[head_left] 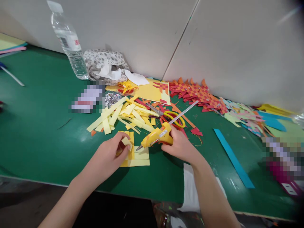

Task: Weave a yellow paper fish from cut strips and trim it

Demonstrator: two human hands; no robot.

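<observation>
My right hand (179, 144) is wrapped round the handle of a yellow hot glue gun (156, 136). A clear glue stick (185, 111) pokes out of its back, and its nozzle points down left, close over woven pale and deep yellow paper strips (141, 162) on the table. With my left hand (112, 150) I pinch the end of a pale yellow paper strip (126, 143), lifted above the weave. Beyond my hands lies a loose pile of yellow paper strips (133, 114). Scissors (174, 118) with yellow and red handles rest right of that pile.
On the green table (47, 133) stand a water bottle (68, 44) and a patterned cloth pouch (106, 63). Red-orange woven paper fish (197, 93) line the wall. A blue paper strip (234, 158) and white tissue (190, 186) lie at right. Googly eyes (112, 99) sit behind the strips.
</observation>
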